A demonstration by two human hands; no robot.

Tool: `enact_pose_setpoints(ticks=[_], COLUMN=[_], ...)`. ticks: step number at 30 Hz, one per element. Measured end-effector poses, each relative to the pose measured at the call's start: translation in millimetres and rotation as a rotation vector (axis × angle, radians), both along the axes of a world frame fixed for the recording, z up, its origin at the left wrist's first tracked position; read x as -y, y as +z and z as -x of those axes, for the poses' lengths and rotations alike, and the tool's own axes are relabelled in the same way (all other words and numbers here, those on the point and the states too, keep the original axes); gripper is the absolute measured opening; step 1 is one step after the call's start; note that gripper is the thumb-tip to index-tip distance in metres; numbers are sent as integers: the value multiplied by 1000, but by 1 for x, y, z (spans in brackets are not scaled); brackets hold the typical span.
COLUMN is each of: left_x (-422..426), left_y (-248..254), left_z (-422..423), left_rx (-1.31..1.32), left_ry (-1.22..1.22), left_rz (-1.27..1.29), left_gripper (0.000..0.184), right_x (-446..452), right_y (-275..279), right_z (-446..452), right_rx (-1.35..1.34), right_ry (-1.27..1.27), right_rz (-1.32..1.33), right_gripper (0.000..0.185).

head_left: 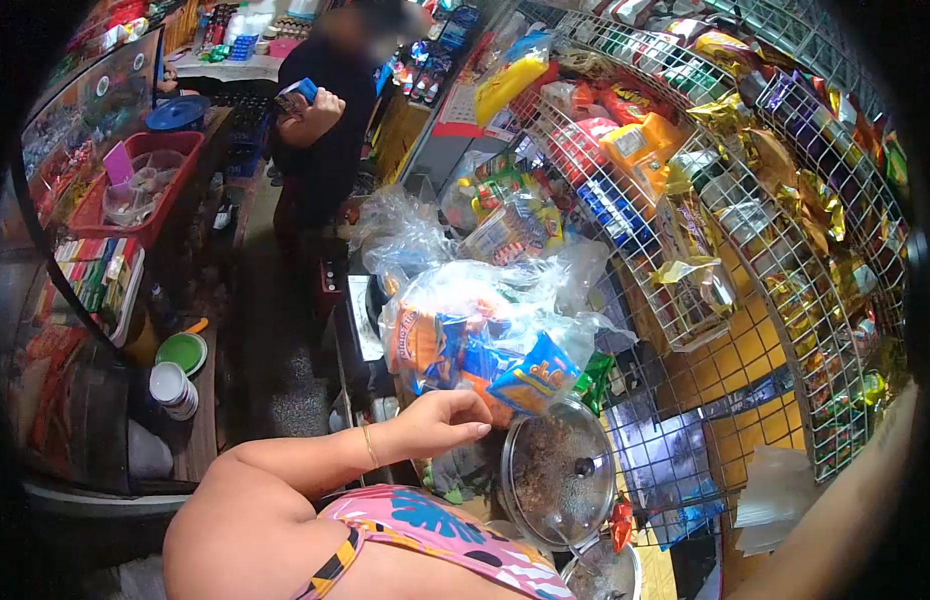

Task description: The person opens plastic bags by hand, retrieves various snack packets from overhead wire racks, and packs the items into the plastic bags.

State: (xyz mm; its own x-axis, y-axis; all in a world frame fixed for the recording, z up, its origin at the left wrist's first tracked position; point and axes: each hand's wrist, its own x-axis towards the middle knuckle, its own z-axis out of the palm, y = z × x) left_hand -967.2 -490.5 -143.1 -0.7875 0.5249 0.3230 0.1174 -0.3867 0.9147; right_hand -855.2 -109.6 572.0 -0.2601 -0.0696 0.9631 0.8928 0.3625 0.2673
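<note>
My left hand (442,422) is just in front of a clear plastic bag (455,290) full of orange and blue snack packets. Its fingers are curled loosely, and nothing shows between them. A blue packet (537,375) with yellow lettering lies at the bag's near side, a little beyond my fingertips. Right of my hand stands a pot with a glass lid (558,468) and black knob. My right arm reaches up at the lower right edge; its hand is out of view.
Wire racks (735,350) of snack packets fill the right side. Another person (330,130) stands in the aisle holding a small blue packet. At left are a red basin (175,150), a white tub (172,388) and a green lid (182,352). More filled plastic bags lie behind.
</note>
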Motion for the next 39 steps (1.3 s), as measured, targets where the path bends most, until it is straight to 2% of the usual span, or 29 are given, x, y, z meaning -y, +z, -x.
enact_pose_setpoints(ticks=[13,14,15,18,22,25,32,35,38,39], left_x=[17,20,23,29,39,49,77,80,81,81], left_y=[-1,-1,-1,-2,2,3,0,-3,0,1], left_z=[-5,-5,-6,-9,-15,-17,-19,-20,-26,-27], left_rx=[-23,-7,10,50,75,89,64,119,127,119], left_ry=[53,64,75,79,101,114,221,206,221,212], left_rz=[-2,1,4,-34,-8,-32,75,23,108,102], left_gripper=[19,19,20,20,19,17,15,15,16,15], right_x=[-17,-17,-14,-14,19,21,12,10,27,32], right_y=[-1,2,8,2,-11,-32,-62,-62,-85,-81], right_z=[25,31,35,47,44,39,28,24,27,30], right_rx=[78,114,265,201,232,198,193,250,122,116], right_ry=[73,80,175,204,160,287,310,435,339,379], right_rz=[-128,-80,115,346,420,334,-168,-399,-464,-249], right_gripper=[87,89,93,95,96,93,93,89,86,70])
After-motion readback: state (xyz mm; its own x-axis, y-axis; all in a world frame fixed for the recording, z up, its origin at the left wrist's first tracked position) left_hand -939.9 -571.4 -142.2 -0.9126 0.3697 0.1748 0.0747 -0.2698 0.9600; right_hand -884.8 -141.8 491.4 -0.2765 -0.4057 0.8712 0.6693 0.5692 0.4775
